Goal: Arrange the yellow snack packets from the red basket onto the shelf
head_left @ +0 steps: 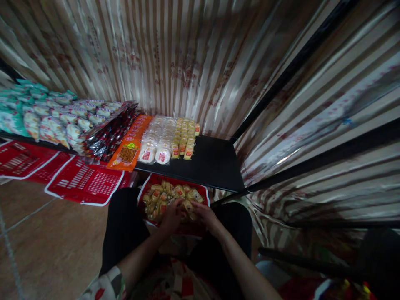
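A red basket (204, 192) with a white rim sits between my knees, filled with small yellow snack packets (161, 196) in clear wrappers. My left hand (171, 216) reaches into it from the left, fingers bent around the near packets. From the right comes my right hand (204, 213), its fingers against the same bunch. Between my two hands is a wrapped biscuit packet (188, 206), touched by the fingertips of both. Dim light and blur hide the exact grip. Similar yellow packets (184, 141) stand in rows on the black shelf (215, 160) ahead.
Left along the shelf lie round white packets (154, 146), an orange bag (131, 146), dark red packs (108, 137), and white and green bags (34, 104). Red baskets (87, 179) stand below. Black metal bars (268, 91) slant at right before a striped curtain (193, 50).
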The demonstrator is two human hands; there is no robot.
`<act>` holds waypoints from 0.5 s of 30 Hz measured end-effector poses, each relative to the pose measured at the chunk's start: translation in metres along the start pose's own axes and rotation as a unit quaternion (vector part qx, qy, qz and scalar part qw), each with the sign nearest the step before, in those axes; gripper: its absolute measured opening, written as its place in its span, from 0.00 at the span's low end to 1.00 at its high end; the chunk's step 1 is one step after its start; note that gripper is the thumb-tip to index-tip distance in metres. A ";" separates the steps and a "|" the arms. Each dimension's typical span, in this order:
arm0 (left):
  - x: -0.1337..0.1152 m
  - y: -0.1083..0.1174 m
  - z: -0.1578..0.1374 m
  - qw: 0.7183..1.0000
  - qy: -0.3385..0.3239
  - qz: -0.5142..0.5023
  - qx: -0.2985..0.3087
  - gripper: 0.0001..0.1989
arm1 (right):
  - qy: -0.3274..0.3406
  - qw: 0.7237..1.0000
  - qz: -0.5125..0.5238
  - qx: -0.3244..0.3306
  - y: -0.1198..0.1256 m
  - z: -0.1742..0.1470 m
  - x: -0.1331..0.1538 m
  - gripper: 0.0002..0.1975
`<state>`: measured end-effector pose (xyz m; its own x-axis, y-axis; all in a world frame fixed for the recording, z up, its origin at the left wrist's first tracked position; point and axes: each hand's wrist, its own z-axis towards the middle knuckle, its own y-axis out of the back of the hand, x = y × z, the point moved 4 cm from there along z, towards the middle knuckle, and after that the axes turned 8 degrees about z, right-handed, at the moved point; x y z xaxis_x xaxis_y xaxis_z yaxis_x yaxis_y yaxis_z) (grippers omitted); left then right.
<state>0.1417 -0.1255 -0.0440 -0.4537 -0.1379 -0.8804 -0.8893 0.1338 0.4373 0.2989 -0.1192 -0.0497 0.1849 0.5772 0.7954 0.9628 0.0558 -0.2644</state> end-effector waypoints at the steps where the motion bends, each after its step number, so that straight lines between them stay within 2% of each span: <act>1: -0.005 0.000 0.000 1.000 -0.012 0.005 0.003 0.22 | -0.005 1.000 0.000 0.005 0.002 -0.003 0.004 0.23; 3: -0.015 -0.001 0.000 0.999 -0.039 0.019 0.008 0.22 | -0.016 1.000 0.008 0.012 0.007 -0.006 0.012 0.22; 8: -0.030 -0.008 0.007 0.996 -0.082 0.030 0.014 0.20 | 0.003 1.000 0.026 0.014 0.021 -0.006 0.032 0.18; 15: -0.041 -0.017 0.026 0.996 -0.076 -0.046 0.002 0.16 | 0.040 0.998 0.041 0.005 0.036 -0.003 0.046 0.16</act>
<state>0.1766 -0.0968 -0.0204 -0.3566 -0.0005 -0.9343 -0.9263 0.1305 0.3535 0.3425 -0.0932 -0.0207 0.2787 0.5125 0.8122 0.9418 0.0197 -0.3356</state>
